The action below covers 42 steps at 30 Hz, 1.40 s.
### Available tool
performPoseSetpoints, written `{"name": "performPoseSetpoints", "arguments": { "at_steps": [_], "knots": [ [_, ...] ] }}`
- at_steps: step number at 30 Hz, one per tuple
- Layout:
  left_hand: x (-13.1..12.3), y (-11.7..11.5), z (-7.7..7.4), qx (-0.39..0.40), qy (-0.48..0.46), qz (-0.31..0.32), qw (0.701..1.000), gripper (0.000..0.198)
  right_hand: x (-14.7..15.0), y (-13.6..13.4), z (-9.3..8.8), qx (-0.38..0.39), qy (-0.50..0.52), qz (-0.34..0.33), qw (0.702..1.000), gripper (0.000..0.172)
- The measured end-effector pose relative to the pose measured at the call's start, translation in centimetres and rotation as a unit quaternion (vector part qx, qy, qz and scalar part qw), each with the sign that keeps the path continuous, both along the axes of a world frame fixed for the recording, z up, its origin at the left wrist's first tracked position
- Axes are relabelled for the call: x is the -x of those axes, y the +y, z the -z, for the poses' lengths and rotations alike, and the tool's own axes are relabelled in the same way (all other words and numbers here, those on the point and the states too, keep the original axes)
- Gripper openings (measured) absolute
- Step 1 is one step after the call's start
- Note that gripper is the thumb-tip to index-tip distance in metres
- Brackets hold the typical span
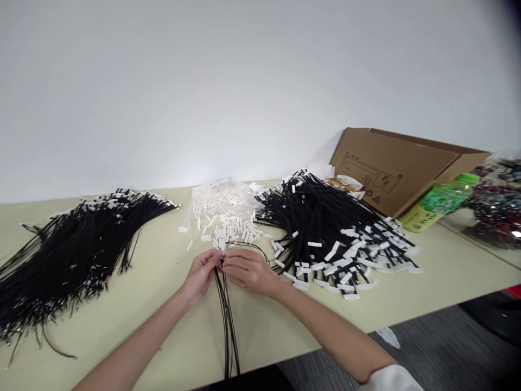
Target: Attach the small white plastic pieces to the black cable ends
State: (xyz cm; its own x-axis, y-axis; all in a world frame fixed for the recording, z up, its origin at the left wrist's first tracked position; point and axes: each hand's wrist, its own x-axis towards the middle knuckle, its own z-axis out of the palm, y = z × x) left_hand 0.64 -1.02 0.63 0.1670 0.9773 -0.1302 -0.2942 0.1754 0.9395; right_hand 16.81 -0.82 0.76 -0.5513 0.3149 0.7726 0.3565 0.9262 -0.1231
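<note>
Near the front middle of the table, my left hand (202,273) pinches a white plastic connector (222,244) at the top of several thin black wires (228,331). Those wires hang down past the table's front edge. Close against it, my right hand (250,270) has its fingertips pressed together at the wires just below the connector. One black wire loops out behind the right hand. What exactly the right fingertips hold is too small to tell, but it looks like a wire end. Loose white connectors (240,228) lie just beyond both hands, spilling from a clear plastic bag (223,194).
A large heap of black wires (81,255) lies at the left. At the right, bundled black wires (317,217) carry white connectors on their ends. Behind them lean a cardboard box (378,168) and a green-capped bottle (439,203). A clear bag (496,209) sits far right.
</note>
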Motion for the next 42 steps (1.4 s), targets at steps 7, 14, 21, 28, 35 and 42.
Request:
{"name": "performPoseSetpoints", "arguments": {
  "at_steps": [7, 14, 21, 28, 35, 42],
  "knots": [
    [0.1, 0.0, -0.4, -0.005, -0.001, 0.002, 1.0, 0.02, 0.0, -0.5, -1.4, 0.345, 0.254, -0.083, 0.9, 0.009],
    [0.3, 0.1, 0.0, -0.009, -0.002, -0.013, 1.0, 0.021, -2.6, 0.9, -4.0, 0.445, 0.542, -0.076, 0.709, 0.018],
    [0.3, 0.1, 0.0, -0.021, 0.019, -0.019, 0.999, 0.023, -6.2, 2.6, -4.6, 0.257, 0.576, 0.147, 0.762, 0.021],
    [0.4, 0.2, 0.1, -0.017, 0.002, -0.011, 1.0, 0.024, -3.5, 1.2, -3.1, 0.134, 0.209, 0.181, 0.952, 0.017],
    [0.0, 0.0, -0.3, -0.012, -0.005, -0.007, 1.0, 0.025, -1.2, 0.2, -1.7, 0.09, 0.077, 0.213, 0.97, 0.02],
    [0.0, -0.1, -0.3, -0.018, -0.015, 0.005, 1.0, 0.023, -1.1, 0.1, -1.7, 0.094, 0.058, 0.193, 0.975, 0.018]
  ]
}}
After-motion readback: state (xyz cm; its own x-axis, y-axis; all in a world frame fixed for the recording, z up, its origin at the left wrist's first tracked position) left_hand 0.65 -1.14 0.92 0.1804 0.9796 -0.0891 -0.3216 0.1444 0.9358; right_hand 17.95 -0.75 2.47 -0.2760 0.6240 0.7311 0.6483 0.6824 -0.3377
